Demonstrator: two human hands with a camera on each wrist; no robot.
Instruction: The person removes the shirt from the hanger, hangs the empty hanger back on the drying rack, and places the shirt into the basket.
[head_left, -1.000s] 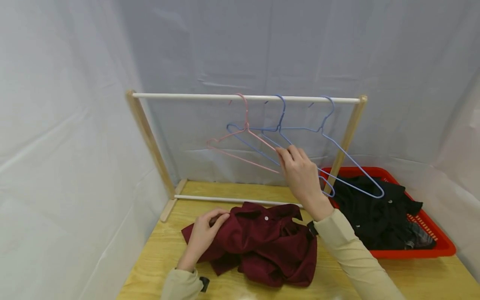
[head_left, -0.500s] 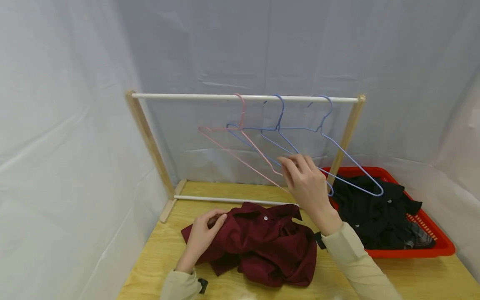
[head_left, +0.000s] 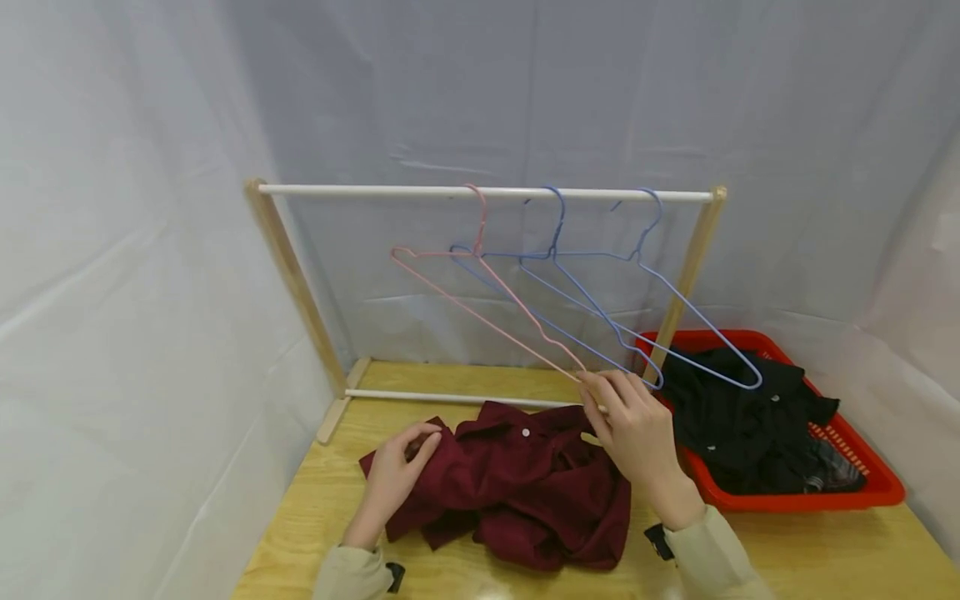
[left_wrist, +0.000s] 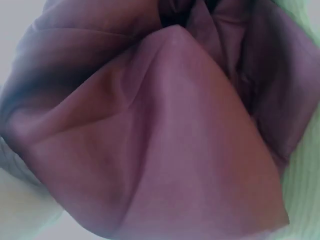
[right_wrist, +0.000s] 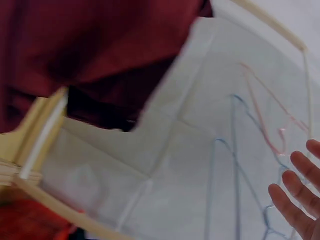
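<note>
A dark red shirt (head_left: 525, 492) lies crumpled on the wooden table (head_left: 315, 517). My left hand (head_left: 420, 439) rests on the shirt's left edge with its fingers curled into the cloth; the left wrist view is filled by that shirt (left_wrist: 160, 140). My right hand (head_left: 596, 390) pinches the low end of a pink wire hanger (head_left: 480, 308), just above the shirt. The hanger's hook stays on the white rail (head_left: 375, 190) and the hanger is steeply tilted. The right wrist view catches my fingers (right_wrist: 295, 200), the pink hanger (right_wrist: 265, 110) and the shirt (right_wrist: 75, 40).
Two blue wire hangers (head_left: 585, 308) (head_left: 697, 321) hang on the same rail, right of the pink one. A red basket (head_left: 862, 492) with dark clothes (head_left: 735, 425) stands at the right. White sheeting closes in the back and both sides.
My right hand has come down and toward me with the pink hanger's end, tilting the hanger more steeply. The left hand has stayed on the shirt.
</note>
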